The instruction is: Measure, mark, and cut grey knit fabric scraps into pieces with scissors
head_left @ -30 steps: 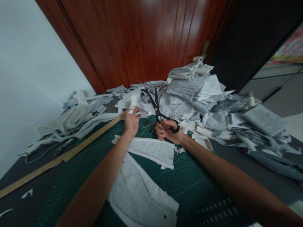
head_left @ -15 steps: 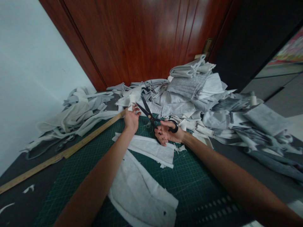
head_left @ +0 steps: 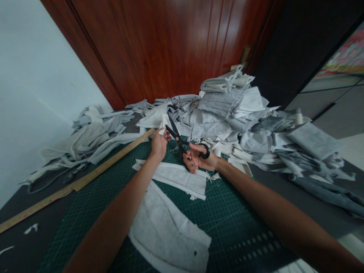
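Note:
My right hand (head_left: pixel 199 156) grips black scissors (head_left: pixel 177 139) by the handles, their blades spread apart and pointing away and to the left. Pinched in the fingers of my left hand (head_left: pixel 159 143) is a small cream fabric scrap (head_left: pixel 164 122), close beside the tip of one blade. Below the hands, a pale fabric strip (head_left: pixel 179 179) lies across the green cutting mat (head_left: pixel 224 212). Nearer to me is a larger pale fabric piece (head_left: pixel 167 227) with a small dark hole, partly covered by my left forearm.
A wooden ruler (head_left: pixel 108 163) runs from the lower left up to my left hand. Grey and white fabric heaps (head_left: pixel 71 146) lie at the left, with a taller stack (head_left: pixel 224 102) before a brown door (head_left: pixel 159 49). More scraps (head_left: pixel 315 140) spread to the right.
The cream scrap in my left hand has tilted and now stands closer to the scissor blade. The scissors stay spread, and the whole view has shifted slightly.

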Motion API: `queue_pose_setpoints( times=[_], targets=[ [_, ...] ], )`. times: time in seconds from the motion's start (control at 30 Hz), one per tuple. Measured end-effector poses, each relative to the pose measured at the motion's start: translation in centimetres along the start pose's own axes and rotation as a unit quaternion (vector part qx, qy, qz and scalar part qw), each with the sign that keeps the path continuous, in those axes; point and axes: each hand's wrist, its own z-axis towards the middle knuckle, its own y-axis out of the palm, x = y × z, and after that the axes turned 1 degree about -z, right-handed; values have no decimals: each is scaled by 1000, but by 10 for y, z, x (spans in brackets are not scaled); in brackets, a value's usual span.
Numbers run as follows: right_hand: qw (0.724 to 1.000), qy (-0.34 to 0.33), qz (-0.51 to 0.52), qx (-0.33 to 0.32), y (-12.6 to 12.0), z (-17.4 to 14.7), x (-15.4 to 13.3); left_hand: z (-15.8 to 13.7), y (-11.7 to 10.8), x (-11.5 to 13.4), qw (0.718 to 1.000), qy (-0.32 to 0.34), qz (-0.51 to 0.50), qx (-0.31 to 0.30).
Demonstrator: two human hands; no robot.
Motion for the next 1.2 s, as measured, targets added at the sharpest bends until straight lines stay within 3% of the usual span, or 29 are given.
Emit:
queue_pose_setpoints(
  times=[0.6, 1.2],
  targets=[
    [994, -94, -1, 59, 7, 7, 6, -4, -1, -21, 993, -22, 109, -33],
    [981, -115, -88, 130, 12, 7, 9, -6, -3, -21, 988, -4, 139, -70]
  ],
)
